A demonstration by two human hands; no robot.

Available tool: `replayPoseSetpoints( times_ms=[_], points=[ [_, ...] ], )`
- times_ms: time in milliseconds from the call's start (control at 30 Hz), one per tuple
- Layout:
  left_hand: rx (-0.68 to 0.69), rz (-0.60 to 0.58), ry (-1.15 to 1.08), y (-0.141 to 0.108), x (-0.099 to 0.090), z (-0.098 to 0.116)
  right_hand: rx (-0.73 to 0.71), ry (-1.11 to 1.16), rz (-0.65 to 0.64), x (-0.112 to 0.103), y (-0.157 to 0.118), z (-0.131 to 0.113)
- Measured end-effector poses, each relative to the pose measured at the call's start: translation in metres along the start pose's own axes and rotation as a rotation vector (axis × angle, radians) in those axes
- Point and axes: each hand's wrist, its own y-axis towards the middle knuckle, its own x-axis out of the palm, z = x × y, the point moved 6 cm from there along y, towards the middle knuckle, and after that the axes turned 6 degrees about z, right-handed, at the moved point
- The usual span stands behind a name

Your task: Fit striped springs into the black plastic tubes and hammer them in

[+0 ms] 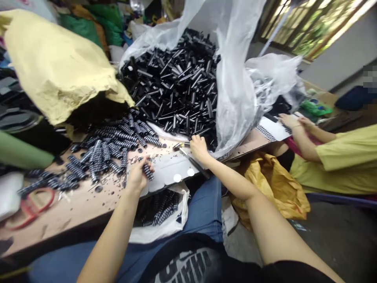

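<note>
We've got a striped blk-and-white pc (148, 171) in our L hand (137, 175), fingers closed round it, just above the white sheet (167, 169) at the near edge of the table (73, 206). Our R hand (199, 148) is at the near edge of the blk stick heap (176, 86), fingers bent; can't tell if it grips anything. Dark rod (196, 165) lies slanted just below it, w/ a small metal-and-yellow bit (177, 146) nearby. The heap sits in a clear plastic bag (235, 94). To our L, more striped pcs (101, 153) are piled by the mouth of a pale yellow sack (61, 63), w/ tiny dark bits scattered about & red handles (29, 210) farther L. White bag (184, 210) below the table edge holds striped pcs too. Off to our R, another person's hands (291, 121) are at a perforated white sheet (272, 129)
</note>
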Motion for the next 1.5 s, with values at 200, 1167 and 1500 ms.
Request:
replayPoseSetpoints(
  times_ms=[200, 1167, 1500],
  points=[
    [0.086, 0.057, 0.17, -0.01, 0.022, -0.007, -0.007, 0.048, 0.118, -0.006, 0.013, -0.046],
    [0.187, -0.091, 0.181, -0.037, 0.009, 0.029, -0.35, 0.943, 0.094, -0.015, -0.058, -0.122],
    [0.053, 0.009, 0.01, -0.03, 0.011, 0.021, -0.55, 1.011, 0.14, -0.045, -0.045, -0.161]
  ],
)
